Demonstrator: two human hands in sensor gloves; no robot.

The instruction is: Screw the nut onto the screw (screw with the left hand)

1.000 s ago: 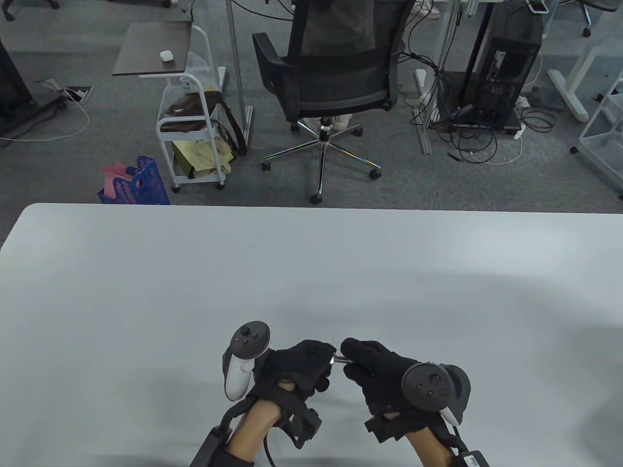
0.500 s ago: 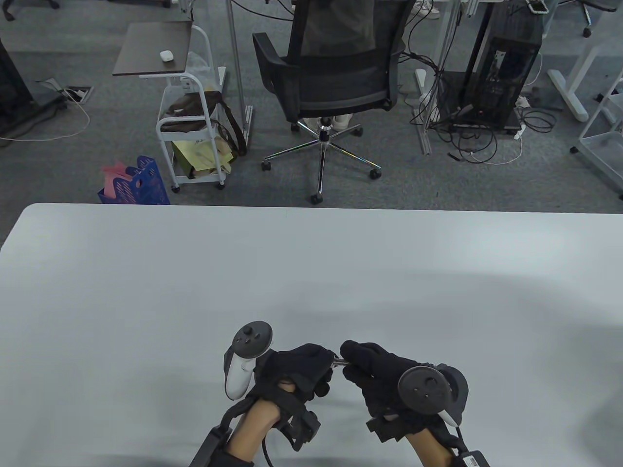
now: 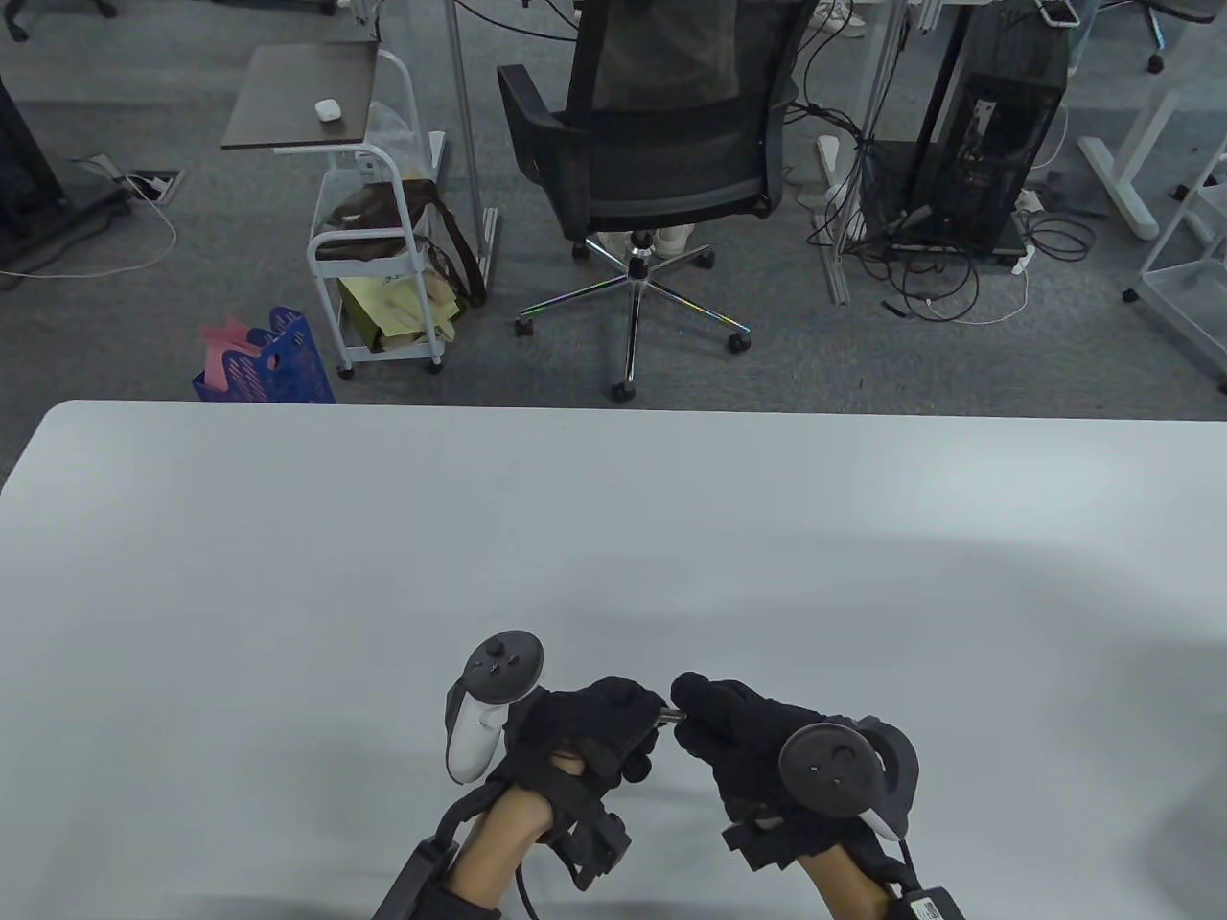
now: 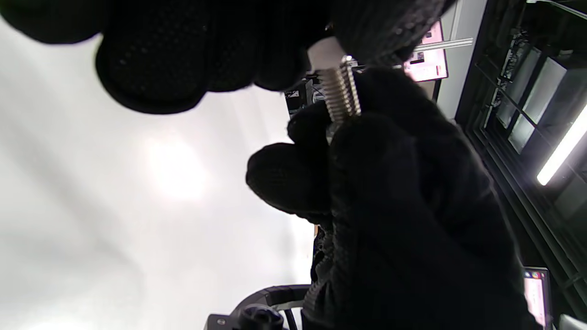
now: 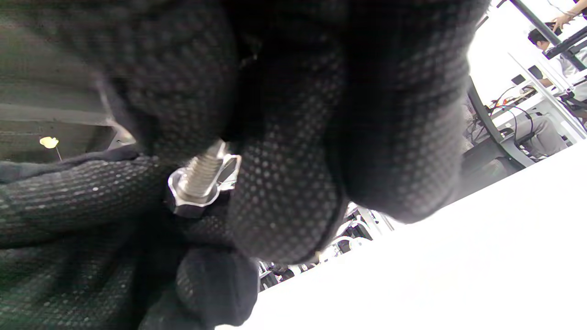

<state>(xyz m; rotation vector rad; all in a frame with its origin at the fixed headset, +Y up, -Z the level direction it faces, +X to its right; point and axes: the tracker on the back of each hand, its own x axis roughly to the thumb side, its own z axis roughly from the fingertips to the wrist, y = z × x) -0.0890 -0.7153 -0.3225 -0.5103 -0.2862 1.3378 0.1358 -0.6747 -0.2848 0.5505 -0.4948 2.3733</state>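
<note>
Both gloved hands meet just above the white table (image 3: pixel 288 575) near its front edge. My right hand (image 3: pixel 692 714) pinches a silver threaded screw (image 3: pixel 670 714) by one end. My left hand (image 3: pixel 644 714) pinches the hex nut on the screw's other end. In the left wrist view my left fingers (image 4: pixel 183 55) grip the nut (image 4: pixel 323 52), and the screw's threaded shaft (image 4: pixel 339 94) runs from it into my right hand's fingers (image 4: pixel 403 206). In the right wrist view the nut (image 5: pixel 192 199) sits on the screw (image 5: pixel 206 167), with my right fingers (image 5: pixel 284 160) above it.
A black office chair (image 3: pixel 661 163) and a white trolley (image 3: pixel 374 240) stand on the floor beyond the table's far edge. No other objects show on the tabletop.
My left hand has turned slightly, its tracker shifting a little right. The stretch of screw showing between the two hands has become shorter.
</note>
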